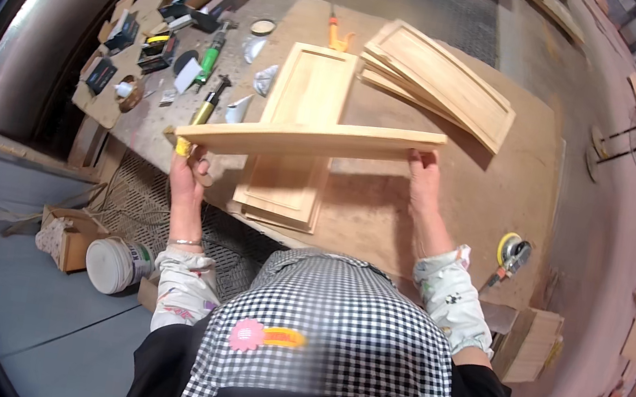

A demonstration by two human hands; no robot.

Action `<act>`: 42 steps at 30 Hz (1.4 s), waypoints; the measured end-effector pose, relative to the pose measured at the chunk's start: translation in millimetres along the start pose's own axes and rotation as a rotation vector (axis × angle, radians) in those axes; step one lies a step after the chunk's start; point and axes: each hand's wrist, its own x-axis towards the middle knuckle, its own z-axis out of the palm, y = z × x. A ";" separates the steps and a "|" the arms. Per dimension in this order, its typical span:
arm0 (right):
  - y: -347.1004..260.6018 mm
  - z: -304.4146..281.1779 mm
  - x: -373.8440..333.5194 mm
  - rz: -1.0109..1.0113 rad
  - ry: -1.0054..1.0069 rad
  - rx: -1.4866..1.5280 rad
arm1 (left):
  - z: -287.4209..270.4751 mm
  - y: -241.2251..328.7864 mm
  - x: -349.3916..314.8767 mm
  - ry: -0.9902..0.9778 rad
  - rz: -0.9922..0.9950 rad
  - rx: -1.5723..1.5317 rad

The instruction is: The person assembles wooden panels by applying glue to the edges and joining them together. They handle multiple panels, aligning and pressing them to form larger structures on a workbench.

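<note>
A long pale wooden panel (pixel 310 138) is held up on edge across the workbench, between my two hands. My left hand (pixel 189 171) grips its left end; something yellow wraps a finger there, and the thumb shows below. At the other end, my right hand (pixel 423 169) is closed on the lower edge, most of its fingers hidden behind the wood. Beneath the raised piece lies a framed wooden cabinet door (pixel 306 86), lengthwise on the bench, with another panel's edge showing under it. Farther right, several similar doors (pixel 442 85) are stacked askew.
A round orbital sander (pixel 514 251) lies at the bench's right edge. Green power tool (pixel 210 59), small boxes (pixel 157 51) and crumpled paper (pixel 264 80) crowd the left side. An orange-handled tool (pixel 338 37) lies at the back. A white bucket (pixel 110 266) stands below left.
</note>
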 end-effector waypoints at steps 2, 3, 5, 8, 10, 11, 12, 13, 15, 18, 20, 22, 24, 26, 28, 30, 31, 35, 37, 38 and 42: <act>7.5 -2.2 -1.4 -0.022 0.006 -0.007 | -1.4 -5.3 -5.3 0.007 -0.001 0.015; 6.7 1.4 -2.9 -0.029 -0.003 -0.004 | -5.5 -4.4 -9.6 0.020 0.008 0.013; 0.7 1.6 -4.5 -0.012 -0.018 -0.009 | -18.2 -10.7 -6.0 -0.029 0.015 0.039; -0.6 2.3 -6.2 -0.010 0.011 -0.003 | -10.2 -10.3 -8.2 -0.005 0.010 0.033; 0.6 0.6 -6.9 -0.014 0.006 -0.001 | -13.1 -11.8 -7.8 -0.016 0.005 0.008; 1.3 -0.2 -7.4 -0.016 0.003 0.000 | -14.5 -12.7 -8.0 -0.021 0.003 -0.004; -2.1 1.0 -8.6 0.016 0.002 0.003 | -13.2 -11.8 -10.1 -0.013 0.008 0.002; -5.8 3.4 -10.0 0.044 0.016 0.009 | -14.9 -12.3 -9.9 -0.004 0.010 -0.008; -11.2 5.7 -12.5 0.100 0.049 0.020 | -15.1 -13.5 -8.9 0.010 0.012 -0.032; 5.6 -8.0 -4.8 -0.054 0.012 -0.147 | -8.4 -10.0 -12.4 0.035 0.008 -0.003; 4.4 -11.1 -7.4 -0.057 0.009 -0.133 | 1.2 -4.0 -11.5 0.067 0.012 0.019; -8.5 -5.2 -17.1 -0.078 0.010 -0.113 | -1.3 0.0 -13.1 0.106 0.011 0.049; -11.4 -4.0 -22.1 -0.102 -0.015 -0.088 | -4.5 5.8 -14.7 0.142 0.003 0.088; -20.6 -4.0 -27.0 -0.067 -0.015 -0.131 | 2.2 10.2 -18.9 0.171 0.003 0.120; -20.8 -1.8 -28.2 -0.052 -0.028 -0.133 | 8.9 15.2 -22.4 0.199 0.015 0.132; -18.6 -1.6 -28.7 -0.056 -0.044 -0.104 | 9.9 18.2 -25.2 0.215 0.009 0.147; -20.0 -1.2 -29.6 -0.036 -0.043 -0.129 | 9.7 19.1 -26.1 0.222 0.005 0.154; -33.9 -4.7 -34.5 -0.016 -0.101 -0.140 | 4.3 20.4 -24.6 0.292 -0.049 0.186; -46.3 -4.7 -37.1 0.001 -0.125 -0.097 | 4.4 23.1 -26.0 0.322 -0.078 0.195; -55.1 -5.0 -39.5 0.027 -0.119 -0.075 | 6.2 21.8 -25.5 0.294 -0.105 0.197; -41.4 -28.7 -38.7 0.109 -0.053 0.097 | 18.1 16.4 -24.2 0.229 -0.180 0.241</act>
